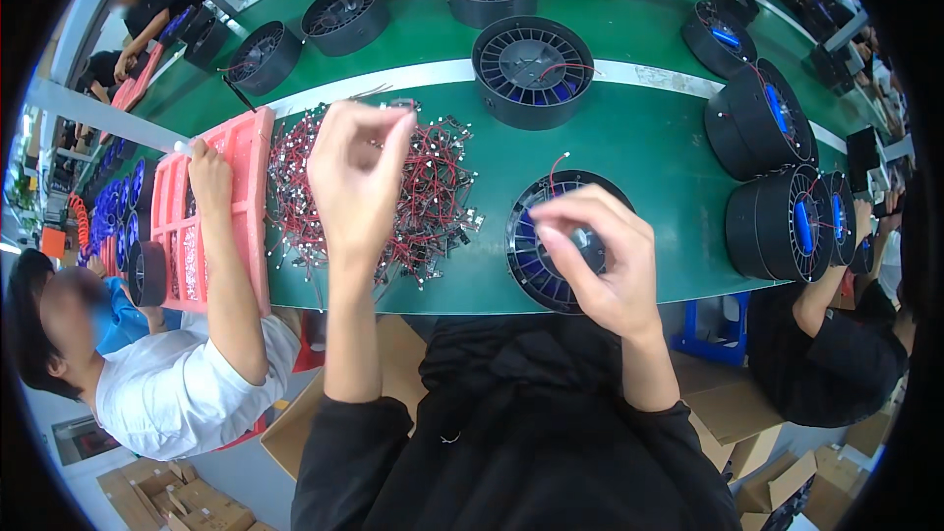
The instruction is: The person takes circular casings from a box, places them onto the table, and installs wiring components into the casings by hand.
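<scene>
**Kid:** Head camera first. What are your hands doing?

**Me:** My left hand is up over the green belt. Its thumb and finger are pinched shut on a little wire piece. That piece is at twelve o'clock from my palm. Right under this hand is a big pile of red and black wires.

**Kid:** And the other one?

**Me:** My right hand is over a round black fan with blue inside. The fingers are curled in with the tips close together. I cannot tell if they hold anything. The fan sits at nine o'clock from that hand, near the belt's edge close to me.

**Kid:** What else is there?

**Me:** Another round fan lies at twelve o'clock from mine. A pink tray is at nine o'clock from the wire pile. A co-worker's hand rests on it.
</scene>
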Motion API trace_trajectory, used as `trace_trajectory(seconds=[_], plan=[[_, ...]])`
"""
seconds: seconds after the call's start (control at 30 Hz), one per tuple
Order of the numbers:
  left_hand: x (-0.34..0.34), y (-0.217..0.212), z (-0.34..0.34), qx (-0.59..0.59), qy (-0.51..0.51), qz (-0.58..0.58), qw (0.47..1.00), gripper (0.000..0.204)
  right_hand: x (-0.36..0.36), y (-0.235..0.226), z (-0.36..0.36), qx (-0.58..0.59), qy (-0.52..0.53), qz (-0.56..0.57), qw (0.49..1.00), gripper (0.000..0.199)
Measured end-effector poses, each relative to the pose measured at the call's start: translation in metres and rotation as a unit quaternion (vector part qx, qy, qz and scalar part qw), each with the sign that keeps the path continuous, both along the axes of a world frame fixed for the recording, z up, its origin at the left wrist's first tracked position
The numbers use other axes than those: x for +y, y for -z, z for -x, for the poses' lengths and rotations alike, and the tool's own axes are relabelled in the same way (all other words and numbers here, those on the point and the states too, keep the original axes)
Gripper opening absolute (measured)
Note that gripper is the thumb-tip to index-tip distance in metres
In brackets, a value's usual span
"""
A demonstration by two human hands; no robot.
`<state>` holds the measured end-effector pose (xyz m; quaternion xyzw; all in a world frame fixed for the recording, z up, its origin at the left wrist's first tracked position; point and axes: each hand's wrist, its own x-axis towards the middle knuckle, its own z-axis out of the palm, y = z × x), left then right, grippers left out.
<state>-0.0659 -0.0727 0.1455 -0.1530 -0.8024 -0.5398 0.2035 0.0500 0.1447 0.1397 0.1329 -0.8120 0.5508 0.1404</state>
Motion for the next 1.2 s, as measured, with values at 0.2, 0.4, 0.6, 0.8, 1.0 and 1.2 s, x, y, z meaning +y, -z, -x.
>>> trace_trajectory(seconds=[0.2, 0.4, 0.6, 0.8, 1.0, 1.2], plan=[[0.037, 0.002, -0.073, 0.165, 0.041, 0.033, 0.985, 0.018, -0.031, -0.006, 0.024, 0.108, 0.031, 0.066, 0.991, 0.019], [0.046, -0.004, -0.096, 0.014, 0.079, -0.045, 0.996, 0.018, -0.025, 0.003, 0.013, 0.046, 0.057, 0.195, 0.978, 0.015], [0.030, -0.012, -0.083, -0.020, 0.207, -0.046, 0.977, 0.019, -0.011, -0.010, -0.005, -0.003, 0.001, 0.127, 0.992, 0.011], [0.027, 0.007, -0.089, -0.307, 0.374, -0.305, 0.820, 0.014, 0.009, -0.027, -0.012, -0.001, -0.042, 0.046, 0.998, 0.010], [0.043, 0.031, -0.118, -0.408, 0.439, -0.524, 0.605, 0.007, -0.001, -0.016, -0.034, 0.154, 0.002, -0.078, 0.985, 0.023], [0.054, 0.033, -0.127, -0.406, 0.385, -0.574, 0.598, 0.008, -0.002, -0.007, -0.039, 0.135, 0.007, -0.036, 0.990, 0.025]])
